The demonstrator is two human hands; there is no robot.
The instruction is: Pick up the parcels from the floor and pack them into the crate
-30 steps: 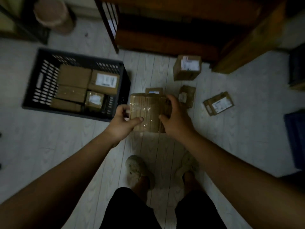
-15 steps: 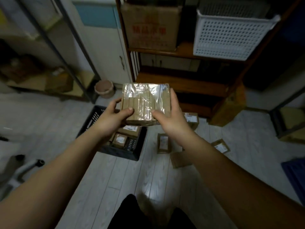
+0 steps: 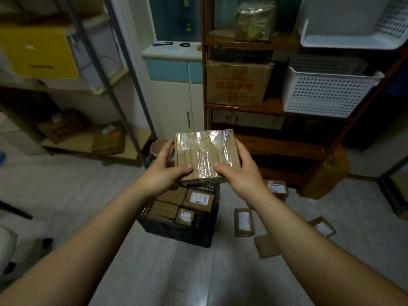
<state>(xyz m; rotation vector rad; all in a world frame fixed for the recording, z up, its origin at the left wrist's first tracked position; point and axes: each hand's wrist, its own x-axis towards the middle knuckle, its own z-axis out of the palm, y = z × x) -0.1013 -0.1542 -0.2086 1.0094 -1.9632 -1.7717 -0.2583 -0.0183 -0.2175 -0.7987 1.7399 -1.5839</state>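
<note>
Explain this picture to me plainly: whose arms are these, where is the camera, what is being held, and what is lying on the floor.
There is no machine here. A person wears a wide-angle camera on the head, so you look forward and down along their two bare arms. The left hand and right hand grip opposite sides of one brown parcel wrapped in shiny clear tape, held up in the air. Below it on the pale floor stands a black crate, already holding several cardboard parcels. To its right, four more loose parcels lie on the floor waiting. Behind them are a wooden shelf and white baskets.
</note>
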